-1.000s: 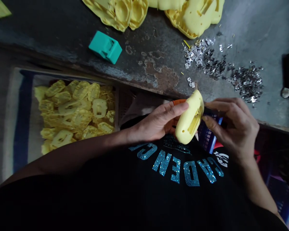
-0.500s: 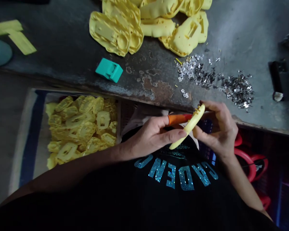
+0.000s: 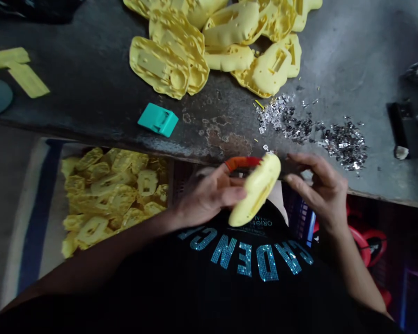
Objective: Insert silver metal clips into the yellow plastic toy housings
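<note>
My left hand [image 3: 212, 192], with orange and red coverings on its index finger, is closed on a yellow plastic shell [image 3: 256, 190]. The shell is tilted, its smooth outer face with a slot turned toward me. To the right of it, my right hand [image 3: 320, 190] is apart from the shell, thumb and index finger spread. Nothing shows between those fingers, though the hand is slightly blurred. Just beyond my hands, small shiny metal clips [image 3: 346, 144] lie in loose piles on the dark workbench [image 3: 107, 93].
More yellow shells [image 3: 160, 65] are heaped at the back of the bench. A teal plastic block [image 3: 158, 119] sits near the front edge. Below, at left, a box holds many yellow parts [image 3: 114, 185]. A black tool-like object [image 3: 398, 130] and yellow strips [image 3: 28, 76] lie farther out.
My right hand has come away from the shell, its fingers spreading. My left hand has moved slightly left and turned the shell from edge-on to show its outer face.
</note>
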`<state>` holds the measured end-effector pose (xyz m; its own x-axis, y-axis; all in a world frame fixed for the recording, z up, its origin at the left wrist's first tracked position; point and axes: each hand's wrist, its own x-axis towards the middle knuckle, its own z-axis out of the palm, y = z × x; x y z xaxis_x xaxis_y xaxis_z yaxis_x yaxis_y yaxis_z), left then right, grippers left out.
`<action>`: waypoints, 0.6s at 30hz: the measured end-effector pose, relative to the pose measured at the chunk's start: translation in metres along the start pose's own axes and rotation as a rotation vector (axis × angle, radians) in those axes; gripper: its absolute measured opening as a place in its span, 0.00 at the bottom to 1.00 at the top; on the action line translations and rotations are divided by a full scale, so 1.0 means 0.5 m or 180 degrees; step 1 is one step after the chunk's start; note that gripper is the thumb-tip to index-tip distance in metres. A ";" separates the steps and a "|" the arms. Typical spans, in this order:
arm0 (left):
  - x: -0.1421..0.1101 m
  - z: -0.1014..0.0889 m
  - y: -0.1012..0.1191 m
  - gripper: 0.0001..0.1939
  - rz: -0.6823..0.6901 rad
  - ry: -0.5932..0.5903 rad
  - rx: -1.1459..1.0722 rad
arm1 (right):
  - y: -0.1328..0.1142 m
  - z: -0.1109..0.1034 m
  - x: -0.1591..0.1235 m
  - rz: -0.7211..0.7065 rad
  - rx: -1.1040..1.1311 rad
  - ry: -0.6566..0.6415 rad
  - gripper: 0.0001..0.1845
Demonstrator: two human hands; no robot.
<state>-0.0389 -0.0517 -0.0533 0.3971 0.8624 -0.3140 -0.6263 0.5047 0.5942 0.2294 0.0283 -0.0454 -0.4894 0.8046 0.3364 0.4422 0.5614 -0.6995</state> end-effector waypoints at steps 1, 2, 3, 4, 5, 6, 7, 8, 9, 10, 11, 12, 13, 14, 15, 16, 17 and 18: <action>-0.005 -0.005 0.011 0.33 0.0147 0.0074 -0.0092 | 0.012 0.004 0.014 -0.0067 -0.0276 0.0043 0.13; -0.011 -0.010 0.021 0.33 0.0295 0.0178 -0.0132 | 0.023 0.011 0.028 -0.0149 -0.0600 0.0084 0.08; -0.018 -0.015 0.030 0.34 0.0410 0.0301 -0.0123 | 0.033 0.019 0.039 -0.0215 -0.0904 0.0089 0.06; -0.025 -0.020 0.036 0.35 0.0489 0.0413 -0.0089 | 0.041 0.028 0.047 -0.0254 -0.1148 0.0065 0.05; -0.031 -0.026 0.040 0.36 0.0523 0.0500 -0.0044 | 0.046 0.037 0.053 -0.0266 -0.1340 0.0025 0.05; -0.037 -0.031 0.041 0.36 0.0528 0.0562 -0.0005 | 0.050 0.045 0.054 -0.0270 -0.1483 -0.0006 0.05; -0.041 -0.036 0.039 0.37 0.0524 0.0613 0.0009 | 0.053 0.050 0.053 -0.0268 -0.1576 -0.0029 0.05; -0.044 -0.041 0.035 0.37 0.0523 0.0649 -0.0003 | 0.054 0.052 0.048 -0.0274 -0.1626 -0.0035 0.05; -0.044 -0.044 0.030 0.37 0.0519 0.0674 -0.0037 | 0.055 0.051 0.042 -0.0294 -0.1646 -0.0024 0.05; -0.044 -0.046 0.024 0.38 0.0508 0.0679 -0.0082 | 0.056 0.047 0.034 -0.0314 -0.1652 0.0000 0.05; -0.042 -0.047 0.019 0.39 0.0497 0.0680 -0.0120 | 0.057 0.041 0.026 -0.0324 -0.1653 0.0037 0.06; -0.039 -0.047 0.015 0.39 0.0483 0.0671 -0.0146 | 0.058 0.034 0.019 -0.0319 -0.1651 0.0082 0.05; -0.035 -0.045 0.012 0.39 0.0463 0.0655 -0.0155 | 0.059 0.026 0.012 -0.0292 -0.1640 0.0128 0.05; -0.032 -0.043 0.010 0.38 0.0451 0.0621 -0.0157 | 0.060 0.018 0.006 -0.0252 -0.1620 0.0177 0.05; -0.028 -0.040 0.009 0.37 0.0428 0.0570 -0.0155 | 0.060 0.011 0.001 -0.0215 -0.1600 0.0229 0.06; -0.024 -0.035 0.009 0.34 0.0407 0.0489 -0.0154 | 0.061 0.005 -0.004 -0.0205 -0.1601 0.0289 0.06; -0.021 -0.031 0.009 0.31 0.0393 0.0394 -0.0161 | 0.062 0.000 -0.010 -0.0224 -0.1639 0.0346 0.06; -0.018 -0.026 0.009 0.29 0.0386 0.0291 -0.0177 | 0.063 -0.004 -0.016 -0.0270 -0.1709 0.0371 0.06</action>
<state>-0.0539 -0.0567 -0.0574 0.2550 0.9159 -0.3101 -0.7031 0.3957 0.5908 0.2484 0.0400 -0.0687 -0.4671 0.7513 0.4663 0.7408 0.6204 -0.2576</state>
